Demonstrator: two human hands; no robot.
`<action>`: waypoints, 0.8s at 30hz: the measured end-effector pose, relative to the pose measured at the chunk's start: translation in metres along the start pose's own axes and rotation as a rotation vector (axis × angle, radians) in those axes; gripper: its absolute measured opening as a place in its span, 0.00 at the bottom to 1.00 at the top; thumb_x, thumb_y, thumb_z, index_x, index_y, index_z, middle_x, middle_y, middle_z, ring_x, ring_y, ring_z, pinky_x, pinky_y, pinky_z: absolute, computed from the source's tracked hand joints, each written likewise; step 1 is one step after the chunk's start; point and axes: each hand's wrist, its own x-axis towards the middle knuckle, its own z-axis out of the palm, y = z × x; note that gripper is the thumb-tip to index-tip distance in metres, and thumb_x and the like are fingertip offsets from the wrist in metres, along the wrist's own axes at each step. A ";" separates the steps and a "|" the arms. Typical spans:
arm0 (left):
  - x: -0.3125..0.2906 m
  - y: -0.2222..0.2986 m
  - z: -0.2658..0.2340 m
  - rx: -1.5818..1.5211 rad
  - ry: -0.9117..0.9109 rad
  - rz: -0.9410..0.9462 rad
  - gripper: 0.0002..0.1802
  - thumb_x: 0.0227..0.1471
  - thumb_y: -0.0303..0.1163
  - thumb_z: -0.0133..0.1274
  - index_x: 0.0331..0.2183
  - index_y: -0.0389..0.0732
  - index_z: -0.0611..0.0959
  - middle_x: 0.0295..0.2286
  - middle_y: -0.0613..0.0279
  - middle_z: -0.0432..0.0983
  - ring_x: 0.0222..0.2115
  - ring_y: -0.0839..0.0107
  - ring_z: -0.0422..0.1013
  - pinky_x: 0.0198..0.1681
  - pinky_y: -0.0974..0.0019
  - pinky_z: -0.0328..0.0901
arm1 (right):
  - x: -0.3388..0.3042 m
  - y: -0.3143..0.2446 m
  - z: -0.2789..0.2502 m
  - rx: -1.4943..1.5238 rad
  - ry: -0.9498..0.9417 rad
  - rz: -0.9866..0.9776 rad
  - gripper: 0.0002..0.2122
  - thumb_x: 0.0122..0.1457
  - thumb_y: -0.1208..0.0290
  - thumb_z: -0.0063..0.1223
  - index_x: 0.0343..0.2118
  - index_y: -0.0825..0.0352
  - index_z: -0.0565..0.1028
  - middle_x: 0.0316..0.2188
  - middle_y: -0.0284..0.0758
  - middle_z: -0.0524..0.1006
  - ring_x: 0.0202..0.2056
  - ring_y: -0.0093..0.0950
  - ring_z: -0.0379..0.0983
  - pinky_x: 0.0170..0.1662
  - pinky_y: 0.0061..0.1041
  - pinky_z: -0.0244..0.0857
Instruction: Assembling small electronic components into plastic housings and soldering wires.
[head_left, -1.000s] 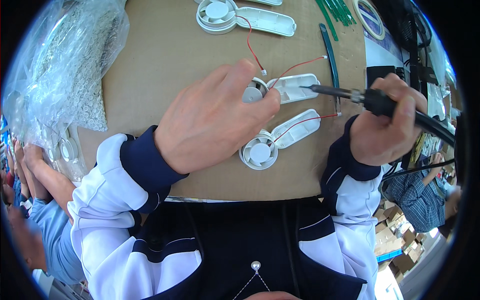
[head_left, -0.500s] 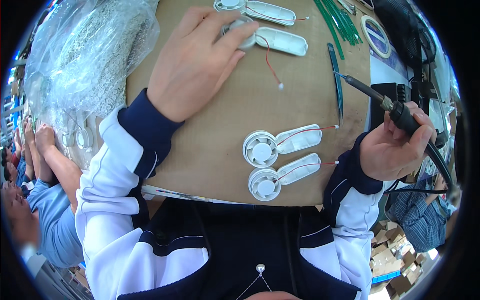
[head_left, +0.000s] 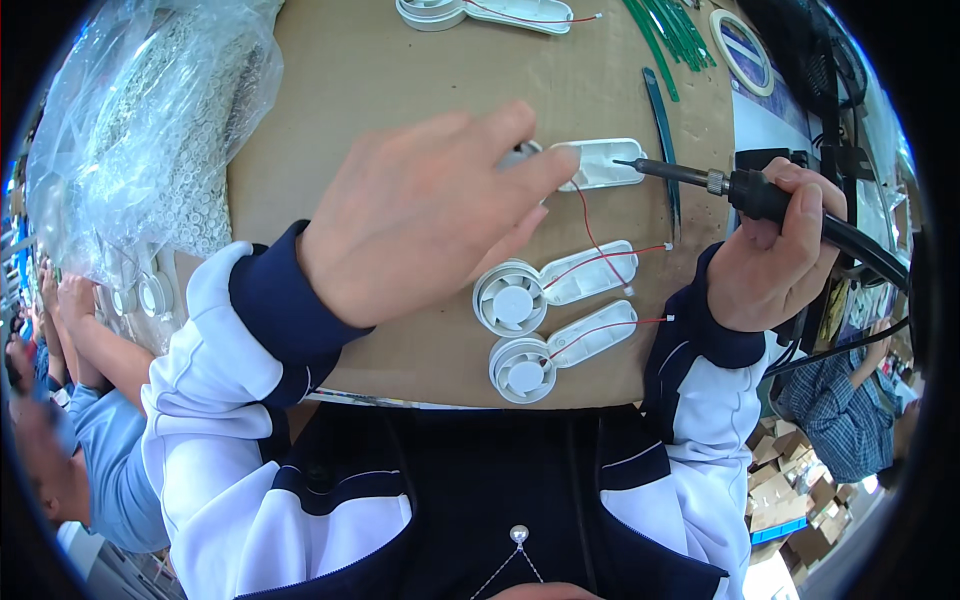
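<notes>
My left hand point(head_left: 420, 215) is closed on the round head of a white handheld-fan shell point(head_left: 598, 172), and its fingers hide most of that head. The shell's hollow handle points right, with a red wire hanging down from it. A soldering iron point(head_left: 757, 192) is gripped in my right hand point(head_left: 775, 255), its tip over the handle's inside; I cannot tell whether it touches. Nearer to me lie a fan shell point(head_left: 513, 302) and another fan shell point(head_left: 524, 374), each with a red wire along its handle. A further fan shell point(head_left: 520, 12) lies at the far edge.
At the left lies a clear plastic bag point(head_left: 190, 130) of small white rings. Dark tweezers point(head_left: 660, 140), green strips point(head_left: 672, 35) and a roll of tape point(head_left: 741, 52) lie on the right. Beyond the bag, another person's arm point(head_left: 115, 325) rests by white parts.
My left hand has brought the fan shell from the far side toward me and right. The soldering iron in my right hand has swung left and level, its tip now over the handle.
</notes>
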 end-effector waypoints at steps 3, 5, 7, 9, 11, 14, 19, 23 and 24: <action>-0.004 0.003 0.001 0.001 -0.027 -0.005 0.18 0.47 0.29 0.58 0.43 0.49 0.79 0.38 0.65 0.69 0.27 0.71 0.67 0.29 0.71 0.63 | 0.001 0.001 -0.003 0.045 -0.069 0.026 0.10 0.61 0.68 0.40 0.33 0.69 0.72 0.31 0.40 0.73 0.29 0.27 0.62 0.39 0.25 0.59; -0.005 0.003 0.002 -0.002 -0.037 -0.006 0.18 0.47 0.29 0.58 0.43 0.49 0.79 0.37 0.65 0.69 0.26 0.71 0.66 0.29 0.71 0.63 | 0.000 0.002 -0.003 0.056 -0.091 0.036 0.10 0.60 0.69 0.40 0.33 0.70 0.72 0.31 0.40 0.73 0.30 0.28 0.63 0.40 0.26 0.59; -0.004 0.003 0.003 0.002 -0.037 0.005 0.18 0.47 0.28 0.57 0.43 0.49 0.79 0.37 0.65 0.69 0.26 0.71 0.66 0.28 0.71 0.62 | -0.001 0.001 -0.001 0.020 -0.147 0.059 0.10 0.60 0.69 0.40 0.32 0.70 0.72 0.30 0.40 0.72 0.31 0.29 0.63 0.41 0.27 0.58; -0.004 0.003 0.003 0.005 -0.036 0.016 0.19 0.46 0.28 0.57 0.43 0.49 0.79 0.37 0.65 0.68 0.26 0.71 0.66 0.28 0.71 0.62 | -0.002 0.001 0.001 -0.016 -0.203 0.080 0.10 0.60 0.69 0.40 0.32 0.70 0.72 0.30 0.39 0.72 0.32 0.30 0.63 0.42 0.27 0.57; -0.004 0.002 0.004 0.001 -0.028 0.023 0.19 0.46 0.28 0.57 0.43 0.49 0.79 0.37 0.64 0.68 0.26 0.70 0.66 0.28 0.71 0.62 | -0.002 0.002 0.001 -0.014 -0.220 0.074 0.10 0.60 0.70 0.40 0.32 0.70 0.72 0.30 0.39 0.71 0.32 0.30 0.63 0.42 0.27 0.57; -0.004 0.001 0.005 -0.004 -0.003 0.044 0.19 0.46 0.27 0.57 0.43 0.49 0.79 0.37 0.64 0.68 0.26 0.70 0.66 0.29 0.71 0.63 | -0.003 0.004 0.002 0.000 -0.268 0.055 0.09 0.59 0.70 0.40 0.31 0.70 0.71 0.29 0.39 0.70 0.32 0.30 0.62 0.41 0.27 0.57; -0.003 0.003 0.004 -0.014 -0.037 0.014 0.18 0.46 0.27 0.57 0.43 0.48 0.79 0.38 0.63 0.69 0.27 0.70 0.67 0.30 0.71 0.63 | -0.003 0.005 0.002 0.006 -0.289 0.035 0.09 0.59 0.71 0.39 0.31 0.70 0.71 0.29 0.39 0.70 0.32 0.30 0.62 0.40 0.27 0.57; -0.004 0.003 0.007 -0.014 -0.040 0.019 0.18 0.46 0.27 0.57 0.42 0.48 0.79 0.40 0.63 0.69 0.28 0.69 0.67 0.31 0.71 0.64 | -0.004 0.004 0.002 -0.029 -0.313 0.005 0.09 0.59 0.71 0.39 0.31 0.70 0.71 0.29 0.39 0.70 0.32 0.30 0.63 0.40 0.26 0.57; -0.004 0.003 0.008 -0.014 -0.041 0.021 0.18 0.46 0.27 0.57 0.42 0.48 0.79 0.40 0.63 0.69 0.28 0.69 0.68 0.31 0.71 0.64 | -0.004 0.003 0.002 -0.040 -0.322 -0.005 0.09 0.59 0.72 0.39 0.31 0.70 0.71 0.29 0.39 0.70 0.32 0.30 0.63 0.40 0.26 0.57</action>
